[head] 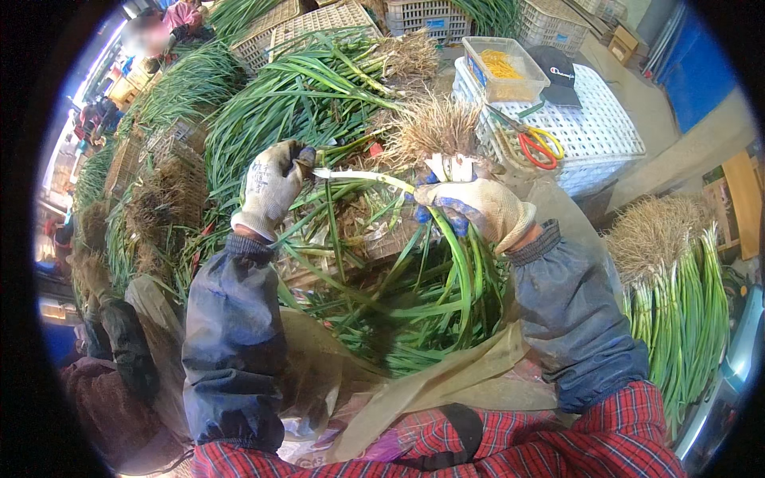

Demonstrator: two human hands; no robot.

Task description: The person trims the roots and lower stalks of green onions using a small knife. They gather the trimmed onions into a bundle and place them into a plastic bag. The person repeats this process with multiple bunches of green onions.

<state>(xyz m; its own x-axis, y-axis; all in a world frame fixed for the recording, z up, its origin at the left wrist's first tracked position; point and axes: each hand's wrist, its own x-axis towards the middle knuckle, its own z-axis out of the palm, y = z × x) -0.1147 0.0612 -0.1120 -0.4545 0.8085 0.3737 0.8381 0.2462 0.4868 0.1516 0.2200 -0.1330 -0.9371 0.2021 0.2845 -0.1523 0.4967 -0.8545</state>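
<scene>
My left hand (272, 185), in a pale knit glove with dark fingertips, pinches at the white end of a long green onion stalk (373, 177). That stalk runs rightward to my right hand (475, 206), gloved in white and blue. My right hand grips a bunch of green onions (449, 168); their roots (435, 128) point away from me and their green leaves (460, 269) hang toward my lap. The fingers partly hide the white stems. Beneath both hands lie loose leaves and peeled scraps (373, 230).
Scissors (538, 146) and a clear plastic box of yellow bands (502, 66) rest on an upturned white crate (597, 128), beside a dark cap (556, 74). Untrimmed green onions (287, 101) are heaped ahead. Cleaned bundles (675, 316) stand at right. Another person's sleeve (125, 340) is at left.
</scene>
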